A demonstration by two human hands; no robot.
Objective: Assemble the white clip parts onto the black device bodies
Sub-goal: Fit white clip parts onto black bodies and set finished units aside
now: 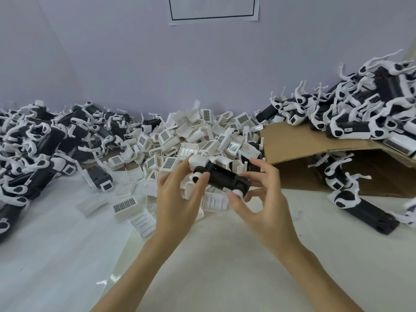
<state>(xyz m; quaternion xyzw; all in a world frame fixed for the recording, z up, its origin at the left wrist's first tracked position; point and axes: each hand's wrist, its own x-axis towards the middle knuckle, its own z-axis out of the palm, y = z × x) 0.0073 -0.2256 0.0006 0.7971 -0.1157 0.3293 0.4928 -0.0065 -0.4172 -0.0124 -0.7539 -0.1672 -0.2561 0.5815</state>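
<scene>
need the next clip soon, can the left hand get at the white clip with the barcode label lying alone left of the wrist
Probably yes: that barcode clip lies loose on the bare table, nothing over it, but the left hand grips the black device body and must let go first.

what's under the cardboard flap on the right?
Under the raised cardboard flap a few black device bodies with white parts sit at the shadowed opening. Further in is dark and covered by the flap, so any more there cannot be seen.
</scene>
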